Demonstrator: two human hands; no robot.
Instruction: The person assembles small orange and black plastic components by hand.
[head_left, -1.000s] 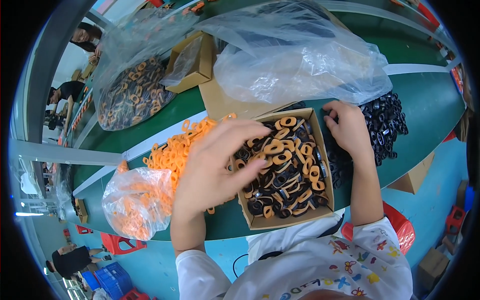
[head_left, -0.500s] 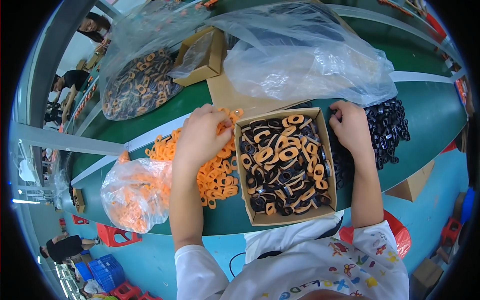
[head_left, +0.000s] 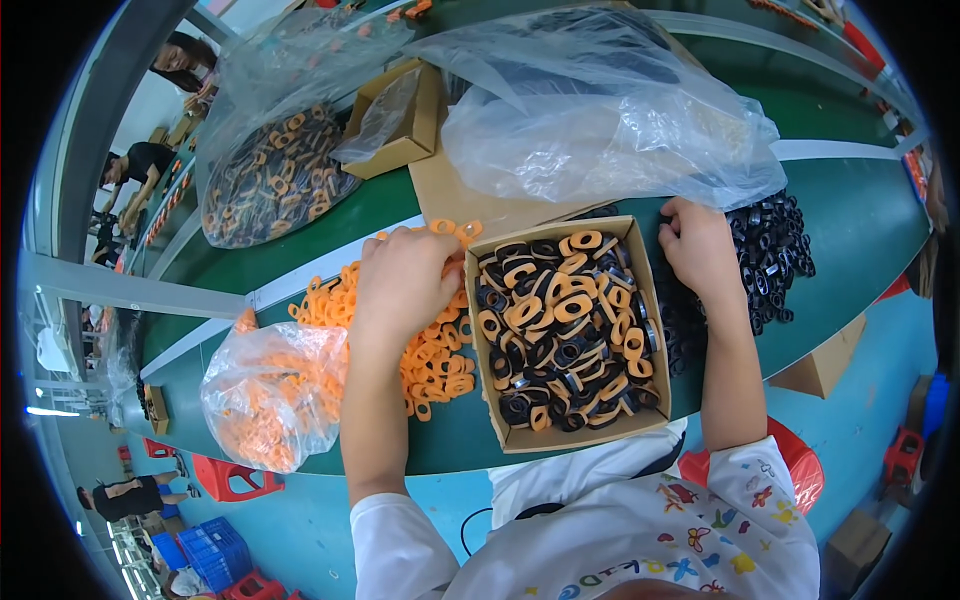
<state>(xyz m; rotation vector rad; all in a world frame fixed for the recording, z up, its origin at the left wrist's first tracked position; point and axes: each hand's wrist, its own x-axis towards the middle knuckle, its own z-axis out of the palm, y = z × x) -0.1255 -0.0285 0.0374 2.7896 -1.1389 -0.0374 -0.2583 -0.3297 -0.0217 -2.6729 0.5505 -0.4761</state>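
Fingerwork: left hand [head_left: 400, 285] over orange rings [head_left: 437, 365], right hand [head_left: 702, 248] beside black rings [head_left: 772, 262], both curled, grips untellable; light pinching seemed apt.

Even, fairly bright light covers the green table [head_left: 850, 212], with white glare on the clear plastic sheet [head_left: 615, 135]. A tube lamp [head_left: 50, 411] glows at far left. Fisheye distortion bends straight edges near the black rim; background detail softens.

Bright orange oval rings [head_left: 436, 372] lie heaped loosely left of an open cardboard box [head_left: 580, 438]. Black rings [head_left: 772, 262] are piled to its right. Jumbled orange-and-black rings [head_left: 570, 352] fill the box.
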